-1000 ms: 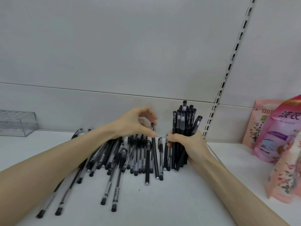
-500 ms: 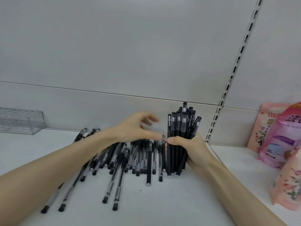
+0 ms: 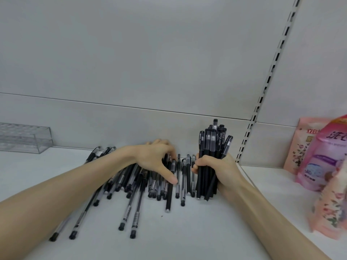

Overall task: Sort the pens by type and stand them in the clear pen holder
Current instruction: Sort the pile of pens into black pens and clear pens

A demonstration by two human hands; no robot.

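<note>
White shelf (image 3: 187,237) runs under your forearms. Nearest you on it lie a few clear-barrelled pens (image 3: 135,220), black caps pointing your way. Behind them is the loose pile of pens (image 3: 131,177), lying flat and fanned out to the left.

Your left hand (image 3: 155,160) is palm-down over the pile's right side, thumb (image 3: 169,177) stretched toward you beside a matte black pen (image 3: 169,192) and fingers bent down into the pens. I cannot tell whether it grips one.

Just to its right, your right hand (image 3: 221,171) is wrapped round a bundle of black pens (image 3: 212,147), upright with its lower ends on the shelf.

Farther back, the clear pen holder (image 3: 24,137) sits at the far left against the grey back panel (image 3: 150,62), well apart from the pens. Pink pouches (image 3: 323,156) stand at the right.
</note>
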